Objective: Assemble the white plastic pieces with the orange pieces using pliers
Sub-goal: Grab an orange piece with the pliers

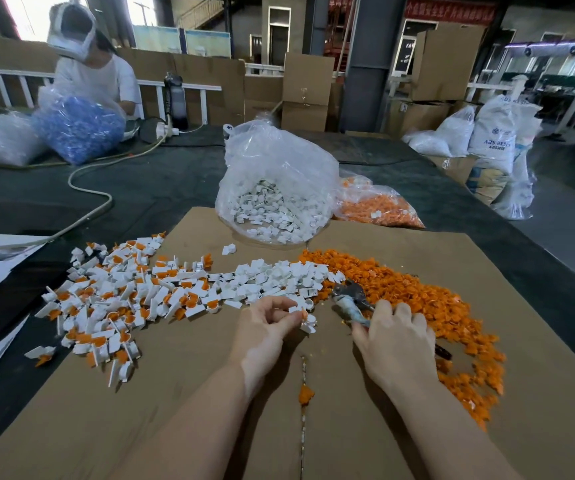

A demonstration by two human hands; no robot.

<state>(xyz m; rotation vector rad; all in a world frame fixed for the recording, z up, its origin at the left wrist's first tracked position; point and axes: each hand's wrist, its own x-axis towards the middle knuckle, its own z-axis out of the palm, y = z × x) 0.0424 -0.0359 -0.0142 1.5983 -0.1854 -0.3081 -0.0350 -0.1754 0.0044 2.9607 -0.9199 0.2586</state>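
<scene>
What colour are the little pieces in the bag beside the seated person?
Blue; the clear bag of them shows plainly in the head view, far left.

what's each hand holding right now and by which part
The left hand pinches a small white piece with an orange piece at its fingertips. The right hand grips the pliers by the handles, jaws pointing away.

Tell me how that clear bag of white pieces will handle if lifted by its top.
The bag is thin crumpled film, so probably floppy. The white pieces lie loose inside, so they would likely shift and sag. Its open top may spill if tipped.
</scene>
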